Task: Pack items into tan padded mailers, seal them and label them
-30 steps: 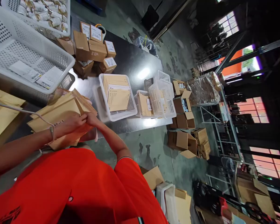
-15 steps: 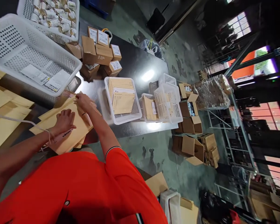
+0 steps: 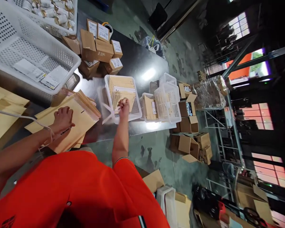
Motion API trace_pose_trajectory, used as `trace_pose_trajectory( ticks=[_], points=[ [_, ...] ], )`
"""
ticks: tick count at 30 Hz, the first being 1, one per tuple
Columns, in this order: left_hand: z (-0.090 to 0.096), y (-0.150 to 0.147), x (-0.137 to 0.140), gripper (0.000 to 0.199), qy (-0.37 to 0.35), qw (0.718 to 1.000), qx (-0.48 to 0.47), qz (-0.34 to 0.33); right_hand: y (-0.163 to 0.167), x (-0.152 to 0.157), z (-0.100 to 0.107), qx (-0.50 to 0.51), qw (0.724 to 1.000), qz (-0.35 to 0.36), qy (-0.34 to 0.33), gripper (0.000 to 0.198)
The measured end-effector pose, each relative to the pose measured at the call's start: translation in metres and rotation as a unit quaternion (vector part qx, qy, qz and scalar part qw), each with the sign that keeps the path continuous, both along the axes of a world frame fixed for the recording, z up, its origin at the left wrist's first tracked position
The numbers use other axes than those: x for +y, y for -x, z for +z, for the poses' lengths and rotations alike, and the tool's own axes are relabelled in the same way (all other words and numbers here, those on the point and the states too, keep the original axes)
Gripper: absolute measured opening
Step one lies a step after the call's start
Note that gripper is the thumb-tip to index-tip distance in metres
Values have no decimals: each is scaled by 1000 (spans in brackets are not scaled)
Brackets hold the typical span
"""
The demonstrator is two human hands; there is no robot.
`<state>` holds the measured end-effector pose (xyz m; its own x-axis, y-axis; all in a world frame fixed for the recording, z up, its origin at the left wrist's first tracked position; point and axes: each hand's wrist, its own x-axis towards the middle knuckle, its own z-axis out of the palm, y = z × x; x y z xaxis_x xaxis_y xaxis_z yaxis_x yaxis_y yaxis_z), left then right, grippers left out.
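My left hand point(image 3: 63, 119) lies on the top of a stack of tan padded envelopes point(image 3: 82, 112), fingers spread and slightly bent, pressing near a barcode label. The stack is fanned, with several edges showing on its right side. Over the white basket point(image 3: 139, 114) my right hand point(image 3: 123, 106) is closed, its fingers curled. A thin white strip point(image 3: 108, 118), blurred by motion, trails leftward from that hand past the basket's rim. Tan envelopes point(image 3: 121, 83) stand in this basket below and beyond the hand.
Small labelled cartons point(image 3: 104, 50) are piled on the dark table. A large white basket point(image 3: 68, 74) with paper slips is at left, near a basket of small bottles point(image 3: 60, 17). Another basket of envelopes point(image 3: 150, 109) stands right, beside open boxes point(image 3: 188, 122).
My right hand has left the envelope stack and swung right to above the basket, trailing a white strip. My left hand stays on the stack.
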<state>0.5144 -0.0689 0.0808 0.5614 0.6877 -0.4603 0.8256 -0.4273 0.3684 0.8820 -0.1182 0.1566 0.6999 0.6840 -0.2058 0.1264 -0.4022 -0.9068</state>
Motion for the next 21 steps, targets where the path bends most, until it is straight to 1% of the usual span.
trace_pose_trajectory(
  ticks=[1,2,3,4,5,6,7,8,9,11,12,14,16,18,21],
  points=[
    [2,-1,0,63,1,1000,9,2,-20,-19,18,-70,995,-12,70,21],
    [4,-3,0,63,1,1000,16,2,-33,-36,34,-154,977,-21,149,21],
    [5,-6,-1,62,-1,1000,24,-1,-37,-49,44,-229,945,-11,233,21],
    [6,-10,-2,60,-6,1000,28,-5,-32,-59,49,-294,905,20,308,19],
    [6,-14,-3,59,-14,1000,24,-12,-20,-63,47,-337,866,73,363,19],
    [5,-18,-5,59,-21,999,13,-22,-1,-64,40,-358,832,145,398,19],
    [4,-22,-7,60,-27,999,-3,-31,20,-61,28,-362,806,224,412,20],
    [3,-25,-9,61,-31,998,-22,-41,43,-55,13,-356,785,306,404,25],
    [2,-28,-10,61,-31,997,-38,-52,64,-47,-3,-344,769,365,395,30],
    [-2,-31,-13,60,-31,996,-49,-74,96,-32,-34,-326,763,427,361,34],
    [-4,-31,-14,60,-34,995,-45,-82,105,-25,-46,-319,765,437,350,34],
    [-9,-30,-15,60,-40,995,-28,-86,113,-15,-61,-310,770,440,343,32],
    [-14,-29,-15,60,-40,996,-18,-80,115,-11,-66,-305,769,443,345,31],
    [-19,-28,-17,59,-40,997,-19,-66,120,-14,-67,-310,764,456,333,32],
    [-24,-31,-19,59,-51,997,-24,-43,142,-26,-70,-328,743,490,317,34]
  ],
)
